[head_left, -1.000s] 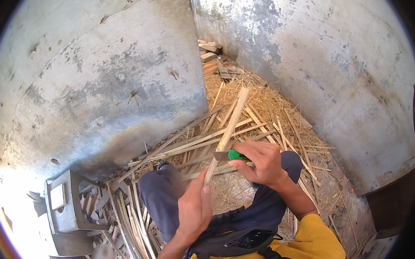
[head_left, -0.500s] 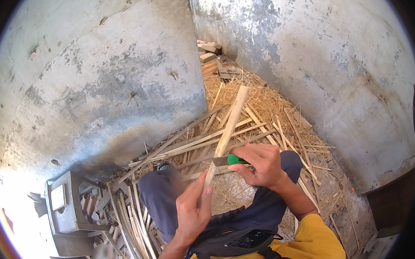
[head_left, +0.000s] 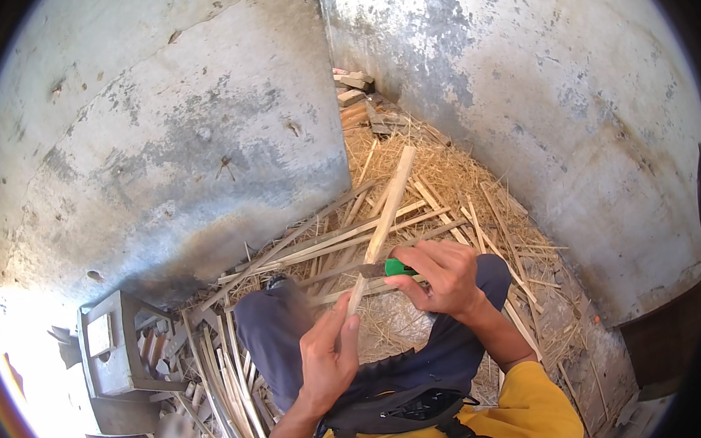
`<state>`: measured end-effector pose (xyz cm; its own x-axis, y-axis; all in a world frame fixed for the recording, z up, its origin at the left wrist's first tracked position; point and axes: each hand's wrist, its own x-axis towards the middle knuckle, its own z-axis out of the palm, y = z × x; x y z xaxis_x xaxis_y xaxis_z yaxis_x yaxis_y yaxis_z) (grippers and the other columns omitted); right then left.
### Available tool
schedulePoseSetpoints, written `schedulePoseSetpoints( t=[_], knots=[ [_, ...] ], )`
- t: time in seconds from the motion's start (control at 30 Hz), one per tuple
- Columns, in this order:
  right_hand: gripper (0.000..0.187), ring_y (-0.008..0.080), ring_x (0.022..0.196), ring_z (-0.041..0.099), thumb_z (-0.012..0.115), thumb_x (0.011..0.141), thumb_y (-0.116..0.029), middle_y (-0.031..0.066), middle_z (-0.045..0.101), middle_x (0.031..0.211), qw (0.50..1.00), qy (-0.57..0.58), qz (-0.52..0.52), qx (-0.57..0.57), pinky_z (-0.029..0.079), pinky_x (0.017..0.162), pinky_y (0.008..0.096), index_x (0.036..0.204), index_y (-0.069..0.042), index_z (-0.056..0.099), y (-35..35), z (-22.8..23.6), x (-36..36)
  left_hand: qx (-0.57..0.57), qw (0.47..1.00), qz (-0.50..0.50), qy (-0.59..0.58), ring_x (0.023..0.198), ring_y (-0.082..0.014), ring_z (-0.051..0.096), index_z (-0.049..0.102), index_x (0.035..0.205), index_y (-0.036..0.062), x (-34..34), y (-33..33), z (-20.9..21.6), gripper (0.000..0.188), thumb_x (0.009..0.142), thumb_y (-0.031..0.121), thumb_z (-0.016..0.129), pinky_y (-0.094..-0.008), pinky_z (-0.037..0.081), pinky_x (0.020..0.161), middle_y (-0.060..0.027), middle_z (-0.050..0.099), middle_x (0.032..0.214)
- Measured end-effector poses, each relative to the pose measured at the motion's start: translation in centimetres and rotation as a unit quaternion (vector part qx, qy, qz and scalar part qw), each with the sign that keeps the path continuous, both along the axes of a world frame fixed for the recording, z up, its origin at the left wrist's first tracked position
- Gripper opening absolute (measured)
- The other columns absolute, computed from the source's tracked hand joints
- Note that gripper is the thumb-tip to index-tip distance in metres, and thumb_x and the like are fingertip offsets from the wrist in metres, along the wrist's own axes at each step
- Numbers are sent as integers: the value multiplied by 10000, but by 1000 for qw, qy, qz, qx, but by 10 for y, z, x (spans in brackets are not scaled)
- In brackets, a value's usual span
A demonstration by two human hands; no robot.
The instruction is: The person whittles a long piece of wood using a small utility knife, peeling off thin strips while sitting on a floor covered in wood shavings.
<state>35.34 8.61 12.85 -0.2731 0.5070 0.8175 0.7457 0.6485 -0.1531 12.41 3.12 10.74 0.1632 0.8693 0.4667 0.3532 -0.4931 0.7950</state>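
My left hand (head_left: 327,355) is closed around the near end of a pale strip of wood (head_left: 391,205), which slants away from me to the upper right. In my right hand (head_left: 442,274) is a green-handled knife (head_left: 399,267), its fingers wrapped round the handle. The knife's blade points left and lies across the strip a little beyond my left fingers. Part of the blade's tip is hard to make out against the wood.
Split wood strips (head_left: 328,242) and straw-like shavings (head_left: 459,166) cover the ground ahead. More strips (head_left: 225,376) lie to my left beside a grey metal frame (head_left: 107,343). Worn plaster walls (head_left: 203,131) stand on both sides, with bricks (head_left: 352,97) in the far gap.
The strip's far end has shifted slightly left and down. The blade remains across the strip, and both hands keep their hold with very little movement.
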Motion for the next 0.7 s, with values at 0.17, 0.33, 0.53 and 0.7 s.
schedulePoseSetpoints(
  t=[0.17,0.33,0.53,0.7],
  knots=[
    [305,177,539,586,798,931,-417,-15,599,681,1000,7,-8,6,448,502,330,955,-116,751,1,-1,-3,-49,999,7,0,884,-261,738,655,1372,-95,1,-3,7,350,1062,64,623,-341,551,831,-243,754,1044],
    [316,175,536,577,793,931,-430,-15,593,680,1000,-1,-19,9,442,499,331,959,-119,752,0,-3,-3,-38,999,0,2,764,-261,680,640,1395,-82,-1,-2,3,371,1041,26,637,-344,539,734,-218,719,956],
    [322,179,537,573,795,927,-437,-13,583,677,1000,-6,-24,7,440,503,335,963,-119,753,0,-6,-5,-54,998,-7,6,772,-266,671,636,1399,-74,-5,-2,3,360,1056,33,618,-346,537,754,-212,715,955],
    [342,204,548,595,784,941,-445,8,638,709,1000,-7,-28,-6,435,513,343,955,-105,748,-1,-8,-8,-35,999,-1,-11,767,-271,667,636,1400,-70,-3,-2,-1,359,1057,37,617,-351,537,753,-212,713,952]
  ],
)
